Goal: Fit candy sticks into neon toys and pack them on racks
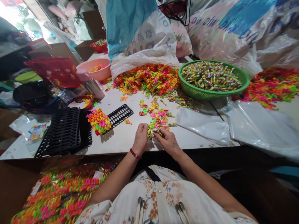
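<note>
At the table's front edge, my left hand pinches a small yellow-green plastic toy piece. Close beside it, my right hand has its fingers closed on a small patterned tube, its end pointing towards the plastic piece. I cannot tell whether the two touch. Just beyond my hands lies a cluster of bright plastic pieces with tubes. To the left, a black slotted rack carries rows of pink, orange and yellow pieces at its near end.
Loose plastic pieces spill from a large sack at the back. A green basket holds many tubes. Clear plastic bags lie right. Black racks, a flask and a pink bowl stand left.
</note>
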`<state>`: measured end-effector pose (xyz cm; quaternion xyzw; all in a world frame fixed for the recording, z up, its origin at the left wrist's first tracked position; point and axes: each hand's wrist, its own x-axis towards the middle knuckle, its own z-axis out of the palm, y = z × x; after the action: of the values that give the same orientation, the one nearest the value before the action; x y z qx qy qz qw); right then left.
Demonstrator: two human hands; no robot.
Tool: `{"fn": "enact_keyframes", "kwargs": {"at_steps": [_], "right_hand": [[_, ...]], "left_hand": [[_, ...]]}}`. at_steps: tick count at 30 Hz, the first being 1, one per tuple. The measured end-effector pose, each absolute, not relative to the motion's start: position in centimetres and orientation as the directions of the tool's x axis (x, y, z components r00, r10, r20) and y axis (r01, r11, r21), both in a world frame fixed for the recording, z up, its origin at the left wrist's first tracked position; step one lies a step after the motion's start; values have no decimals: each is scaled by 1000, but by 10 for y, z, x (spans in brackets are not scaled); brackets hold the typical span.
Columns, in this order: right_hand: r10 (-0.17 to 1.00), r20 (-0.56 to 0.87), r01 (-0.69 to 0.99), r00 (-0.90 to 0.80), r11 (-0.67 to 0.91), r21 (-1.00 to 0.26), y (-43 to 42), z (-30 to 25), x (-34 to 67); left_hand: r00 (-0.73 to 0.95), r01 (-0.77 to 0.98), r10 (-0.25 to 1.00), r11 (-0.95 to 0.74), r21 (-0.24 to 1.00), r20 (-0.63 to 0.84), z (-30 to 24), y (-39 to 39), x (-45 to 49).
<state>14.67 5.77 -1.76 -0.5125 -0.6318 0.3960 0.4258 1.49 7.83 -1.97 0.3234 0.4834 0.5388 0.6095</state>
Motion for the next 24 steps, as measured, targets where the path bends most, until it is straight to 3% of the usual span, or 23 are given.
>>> {"fn": "enact_keyframes", "kwargs": {"at_steps": [6, 14, 24], "right_hand": [[982, 139, 320, -125, 173, -932, 58, -19, 148], [977, 176, 309, -117, 204, -929, 59, -23, 150], [904, 389, 425, -179, 428, -798, 55, -29, 153]], "left_hand": [[-67, -188, 969, 221, 957, -237, -24, 77, 17], [-102, -125, 960, 248, 961, -261, -20, 76, 15], [-129, -76, 963, 228, 971, -237, -29, 76, 12]]}}
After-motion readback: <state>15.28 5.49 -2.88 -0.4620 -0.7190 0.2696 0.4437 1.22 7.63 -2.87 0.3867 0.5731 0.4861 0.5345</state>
